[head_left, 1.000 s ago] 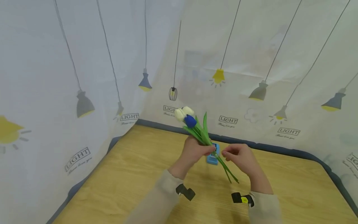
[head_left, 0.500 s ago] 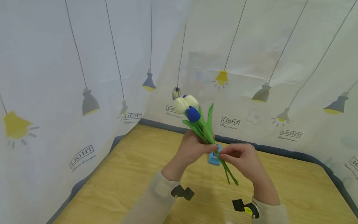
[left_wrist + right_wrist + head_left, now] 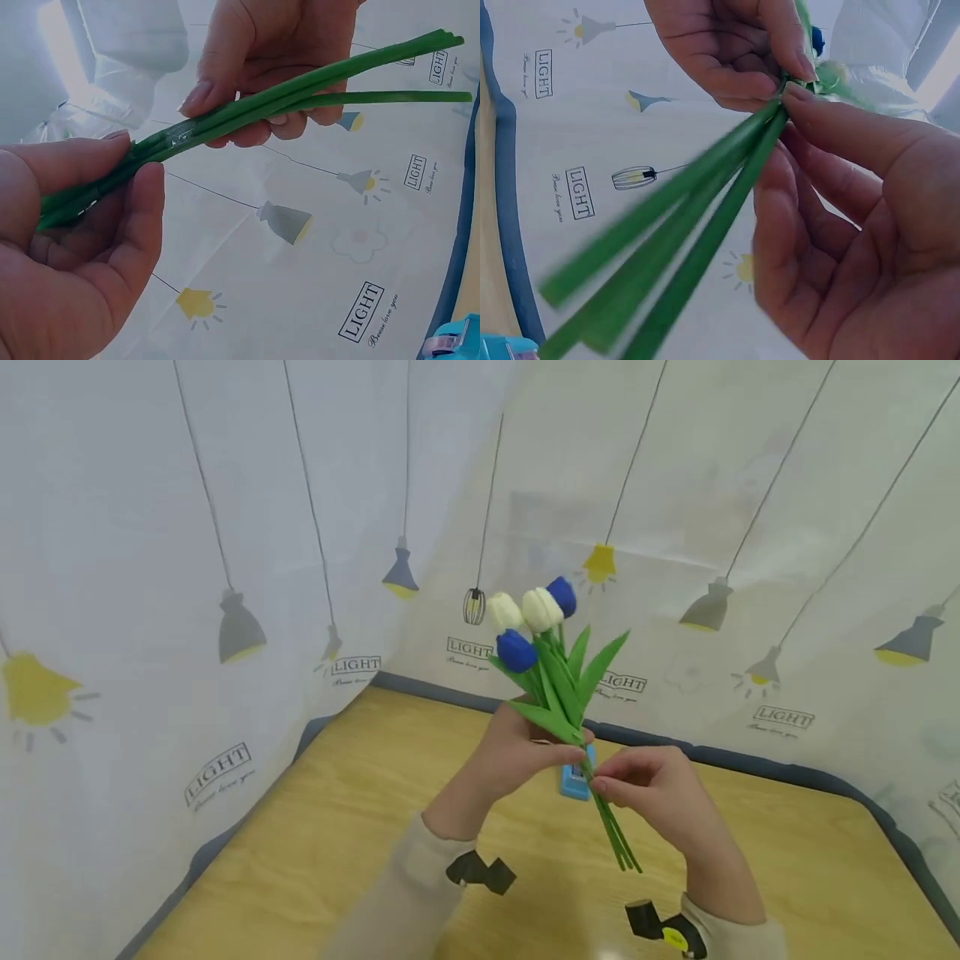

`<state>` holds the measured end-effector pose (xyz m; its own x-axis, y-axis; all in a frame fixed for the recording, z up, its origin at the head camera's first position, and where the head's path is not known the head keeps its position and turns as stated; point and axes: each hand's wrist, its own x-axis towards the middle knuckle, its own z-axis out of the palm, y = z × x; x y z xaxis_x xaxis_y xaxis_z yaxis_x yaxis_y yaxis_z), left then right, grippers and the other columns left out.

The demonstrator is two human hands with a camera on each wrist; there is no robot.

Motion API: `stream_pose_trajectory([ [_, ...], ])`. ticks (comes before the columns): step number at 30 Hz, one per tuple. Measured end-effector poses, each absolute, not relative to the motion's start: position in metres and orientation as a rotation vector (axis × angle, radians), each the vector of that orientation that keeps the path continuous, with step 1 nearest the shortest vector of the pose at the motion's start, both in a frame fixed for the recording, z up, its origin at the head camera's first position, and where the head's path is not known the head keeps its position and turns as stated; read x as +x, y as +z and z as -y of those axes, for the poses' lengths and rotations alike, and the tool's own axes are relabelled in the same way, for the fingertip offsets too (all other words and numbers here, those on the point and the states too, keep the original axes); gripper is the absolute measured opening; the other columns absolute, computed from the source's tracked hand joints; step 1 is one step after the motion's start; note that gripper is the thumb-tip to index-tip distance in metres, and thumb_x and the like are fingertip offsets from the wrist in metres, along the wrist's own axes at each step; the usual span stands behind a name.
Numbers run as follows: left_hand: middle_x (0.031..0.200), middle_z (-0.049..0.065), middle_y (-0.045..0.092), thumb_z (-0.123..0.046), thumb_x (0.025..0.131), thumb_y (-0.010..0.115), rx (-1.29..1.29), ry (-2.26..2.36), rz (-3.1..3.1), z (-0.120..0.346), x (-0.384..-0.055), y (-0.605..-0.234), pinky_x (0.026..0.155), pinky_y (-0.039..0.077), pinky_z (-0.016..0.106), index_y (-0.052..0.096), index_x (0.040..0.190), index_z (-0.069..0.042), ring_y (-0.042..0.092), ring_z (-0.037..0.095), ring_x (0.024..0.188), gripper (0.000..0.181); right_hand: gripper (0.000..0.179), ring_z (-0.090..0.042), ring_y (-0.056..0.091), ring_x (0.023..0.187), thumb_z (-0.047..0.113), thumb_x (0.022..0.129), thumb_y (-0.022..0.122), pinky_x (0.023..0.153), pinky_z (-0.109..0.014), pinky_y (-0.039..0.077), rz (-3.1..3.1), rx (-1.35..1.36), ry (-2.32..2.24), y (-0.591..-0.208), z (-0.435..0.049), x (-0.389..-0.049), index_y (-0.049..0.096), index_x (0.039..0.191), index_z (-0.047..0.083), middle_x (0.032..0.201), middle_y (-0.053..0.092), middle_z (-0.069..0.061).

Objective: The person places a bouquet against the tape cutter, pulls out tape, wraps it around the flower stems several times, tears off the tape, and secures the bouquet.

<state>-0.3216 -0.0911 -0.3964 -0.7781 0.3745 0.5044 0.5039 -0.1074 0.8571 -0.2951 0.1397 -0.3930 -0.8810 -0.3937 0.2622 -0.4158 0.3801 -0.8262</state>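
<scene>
A bunch of artificial tulips, white and blue with green leaves, is held upright and leaning left over the table. My left hand grips it below the leaves, thumb across the green stems. Just lower, my right hand pinches the stems with thumb and forefinger. A shiny clear band, like tape, shows on the stems between the hands in the left wrist view. Below the right hand's pinch, the stem ends fan apart. Behind the stems stands a blue tape dispenser, partly hidden.
The wooden table has a dark blue edge at the back and left. A pale curtain printed with lamps rises right behind it. Black straps with small mounts sit at both wrists.
My right hand has come in to pinch the stems, from just beside them. The bunch has risen and turned, its blooms and leaves spreading, with a second blue tulip now in full view.
</scene>
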Motion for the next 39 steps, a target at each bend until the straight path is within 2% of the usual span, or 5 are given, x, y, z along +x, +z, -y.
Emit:
stream_pose_trajectory([
  [4,0.116,0.031,0.075,0.006,0.094,0.074,-1.077,-2.102,1.976,0.092,-0.323,-0.394,0.086,0.064,0.028,0.058,0.144,-0.002,0.078,0.018,0.101,0.053,0.013,-0.009,0.067,0.069,0.004,0.099,0.073,0.065,-0.028,0.062,2.567,0.861,1.723,-0.391,-0.138,-0.298,0.075,0.101,-0.009,0.08,0.073,0.008],
  [20,0.105,0.023,0.077,-0.011,0.1,0.073,-0.746,-2.18,1.986,0.08,-0.316,-0.395,0.083,0.068,0.034,0.072,0.124,0.002,0.076,0.014,0.082,0.027,0.016,-0.01,0.056,0.059,-0.011,0.096,0.065,0.056,-0.022,0.052,2.161,0.841,1.789,-0.39,-0.134,-0.296,0.07,0.085,-0.001,0.069,0.064,0.008],
  [27,0.098,0.015,0.078,-0.008,0.1,0.071,-1.1,-2.264,2.266,0.068,-0.316,-0.405,0.081,0.067,0.033,0.073,0.118,0.01,0.071,0.007,0.078,0.026,0.028,-0.008,0.063,0.065,-0.017,0.097,0.06,0.064,-0.018,0.057,1.928,0.78,1.843,-0.392,-0.138,-0.294,0.073,0.085,0.005,0.077,0.074,0.006],
  [32,0.107,0.03,0.076,0.0,0.101,0.065,-1.338,-2.319,2.182,0.058,-0.318,-0.41,0.077,0.066,0.029,0.071,0.114,0.017,0.073,0.004,0.083,0.022,0.033,-0.007,0.067,0.076,-0.017,0.099,0.054,0.071,-0.018,0.057,1.869,0.921,1.893,-0.391,-0.138,-0.298,0.074,0.091,0.008,0.085,0.076,0.006],
  [39,0.079,-0.002,0.077,0.011,0.098,0.063,-1.504,-2.451,1.92,0.043,-0.316,-0.426,0.063,0.054,0.02,0.062,0.097,0.028,0.067,0.002,0.072,0.017,0.038,-0.002,0.07,0.087,-0.012,0.106,0.043,0.079,-0.017,0.061,1.772,1.335,2.06,-0.403,-0.149,-0.302,0.073,0.109,0.012,0.098,0.077,0.009],
])
